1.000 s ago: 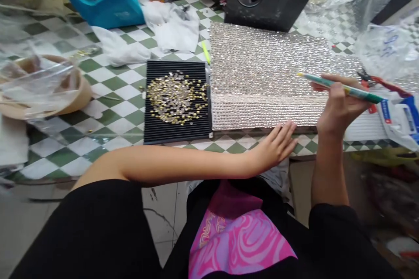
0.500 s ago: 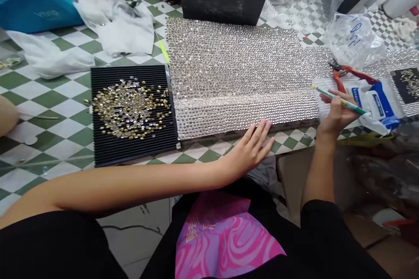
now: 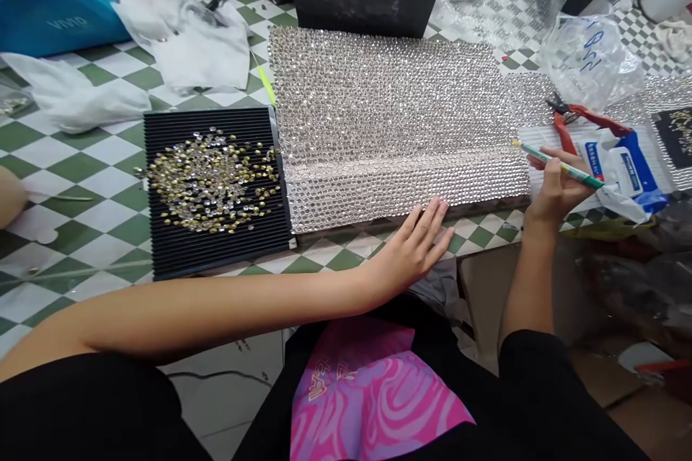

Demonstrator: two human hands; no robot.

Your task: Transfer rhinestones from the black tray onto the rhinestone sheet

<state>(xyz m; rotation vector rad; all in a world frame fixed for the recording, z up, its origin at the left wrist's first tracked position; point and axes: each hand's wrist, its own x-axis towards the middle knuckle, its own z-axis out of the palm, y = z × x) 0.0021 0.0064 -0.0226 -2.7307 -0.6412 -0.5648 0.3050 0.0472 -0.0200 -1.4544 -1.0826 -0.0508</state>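
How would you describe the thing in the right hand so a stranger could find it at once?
Start at the big rhinestone sheet on the checkered table and go to its near right corner. There the right hand holds a thin green pen, tip toward the sheet. Unlike the red pliers and blue-and-white packet beside it, it is slim and off the table.
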